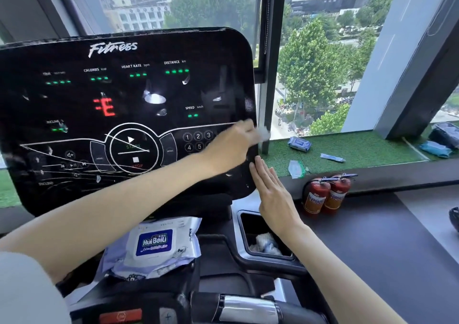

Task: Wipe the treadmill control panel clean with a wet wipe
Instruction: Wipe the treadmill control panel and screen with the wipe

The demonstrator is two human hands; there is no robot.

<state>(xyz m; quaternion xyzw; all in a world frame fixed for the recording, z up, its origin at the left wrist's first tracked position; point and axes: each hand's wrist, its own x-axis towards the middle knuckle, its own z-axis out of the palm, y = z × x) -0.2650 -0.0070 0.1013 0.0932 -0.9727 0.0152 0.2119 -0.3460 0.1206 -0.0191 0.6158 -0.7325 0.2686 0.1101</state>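
Observation:
The black treadmill control panel fills the left and middle of the head view, with green and red lit readouts. My left hand reaches across its lower right part over the number keys and grips a white wet wipe at the panel's right edge; the hand is motion-blurred. My right hand lies flat with straight fingers against the panel's lower right edge.
A wet wipe pack lies on the console tray below the panel. A cup holder to its right holds a crumpled used wipe. Two red fire extinguishers stand by the window ledge, where another wipe pack and a tube lie.

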